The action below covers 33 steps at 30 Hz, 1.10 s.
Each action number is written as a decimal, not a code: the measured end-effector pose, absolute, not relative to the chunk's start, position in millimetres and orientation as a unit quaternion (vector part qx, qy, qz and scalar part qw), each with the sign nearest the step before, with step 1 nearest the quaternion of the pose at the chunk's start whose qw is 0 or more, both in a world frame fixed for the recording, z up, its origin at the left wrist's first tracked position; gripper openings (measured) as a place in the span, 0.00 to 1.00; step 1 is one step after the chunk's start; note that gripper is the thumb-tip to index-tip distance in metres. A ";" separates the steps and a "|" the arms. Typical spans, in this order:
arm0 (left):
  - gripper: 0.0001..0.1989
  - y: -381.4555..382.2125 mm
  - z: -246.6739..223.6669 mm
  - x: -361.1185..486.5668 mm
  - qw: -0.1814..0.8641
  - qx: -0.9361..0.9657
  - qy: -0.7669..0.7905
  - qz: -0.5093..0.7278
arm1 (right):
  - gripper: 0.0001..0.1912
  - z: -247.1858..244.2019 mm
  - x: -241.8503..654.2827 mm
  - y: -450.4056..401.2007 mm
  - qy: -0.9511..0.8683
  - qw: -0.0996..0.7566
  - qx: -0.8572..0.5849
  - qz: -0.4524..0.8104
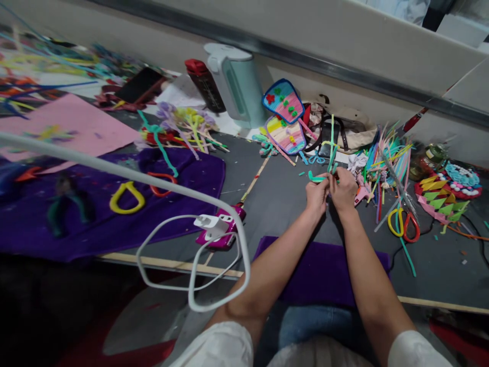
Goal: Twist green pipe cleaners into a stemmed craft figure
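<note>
Both of my hands meet above the grey table (pixel 275 204), right of the middle of the view. My left hand (pixel 317 195) is closed on green pipe cleaners (pixel 315 178), whose bent end sticks out to the left. Right beside it, my right hand (pixel 343 187) pinches the same pieces. A pale green and yellow stem (pixel 332 133) rises upright above the fingers. The parts between my fingertips are hidden. Under my forearms lies a folded purple cloth (pixel 317 267) at the table's edge.
A white cable (pixel 130 168) hangs across the left, above a magenta power strip (pixel 225 229). Behind stand a kettle (pixel 244 89) and a bottle (pixel 204 84). Scissors (pixel 404 224) and a pipe cleaner pile (pixel 387 158) lie right; pliers (pixel 69 199) lie left.
</note>
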State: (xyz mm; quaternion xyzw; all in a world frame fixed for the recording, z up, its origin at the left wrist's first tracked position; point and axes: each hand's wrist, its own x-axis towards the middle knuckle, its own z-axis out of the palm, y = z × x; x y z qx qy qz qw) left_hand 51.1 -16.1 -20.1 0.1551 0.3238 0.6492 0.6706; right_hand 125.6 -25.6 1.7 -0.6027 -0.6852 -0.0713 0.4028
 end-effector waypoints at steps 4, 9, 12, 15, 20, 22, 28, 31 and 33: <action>0.14 -16.5 -18.1 49.3 0.682 0.133 0.330 0.639 | 0.10 2.0 128.8 -26.0 -0.665 0.433 -0.607 -0.046; 0.16 -18.6 -14.9 48.7 0.659 0.131 0.340 0.658 | 0.12 2.3 127.5 -26.6 -0.684 0.428 -0.588 -0.058; 0.15 -19.5 -13.0 47.7 0.658 0.134 0.342 0.657 | 0.12 1.4 126.4 -25.8 -0.687 0.420 -0.590 -0.068; 0.13 -20.3 -11.5 48.2 0.660 0.140 0.344 0.653 | 0.10 0.6 126.6 -24.6 -0.687 0.411 -0.596 -0.066; 0.12 -21.4 -12.1 53.6 0.650 0.150 0.334 0.666 | 0.10 2.8 125.6 -24.4 -0.686 0.402 -0.604 -0.064; 0.14 -21.1 -14.6 55.6 0.636 0.155 0.330 0.680 | 0.10 4.2 123.7 -25.2 -0.685 0.401 -0.604 -0.067; 0.16 -18.4 -19.8 53.5 0.619 0.166 0.322 0.697 | 0.08 6.0 119.2 -27.8 -0.688 0.452 -0.567 -0.022; 0.18 -19.3 -16.0 51.2 0.628 0.158 0.313 0.695 | 0.09 5.9 121.3 -27.5 -0.628 0.494 -0.602 0.000; 0.20 -20.5 -13.3 50.8 0.633 0.158 0.319 0.687 | 0.10 5.6 123.3 -26.6 -0.592 0.505 -0.628 0.009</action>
